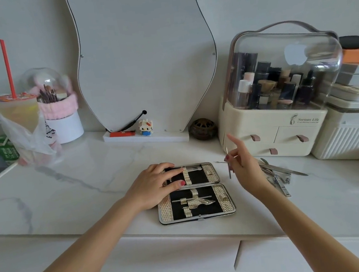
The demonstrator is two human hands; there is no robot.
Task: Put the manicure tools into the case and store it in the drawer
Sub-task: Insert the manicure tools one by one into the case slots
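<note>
Packing looks partly done: left hand [157, 185] lies flat on the open black-lined metal manicure case [194, 191] on the white marble surface [67, 190], right hand [242, 164] pinches a thin steel tool [228, 166], more loose steel tools [278, 172] wait beside it.

Surface: white marble-patterned tabletop [72, 194] with grey veins.
Mirror: wavy-edged mirror [145, 56] upright at the back, on a white base [165, 138].
On the base: orange lighter [122, 133] lying flat; small block-built cat figure [146, 127] just beside it.
Right of the base: dark round openwork burner [202, 129].
Back left: lidded drink cup [18, 112] with a red straw [7, 68], standing in a clear plastic bag [27, 141]; green carton [5, 150] near it.
Behind the cup: white brush holder [65, 127] with a pink fluffy band, brushes inside.
Right: cream cosmetics organiser [281, 91] with a clear domed lid, bottles inside.
Far right: white ribbed box [350, 137].
</note>
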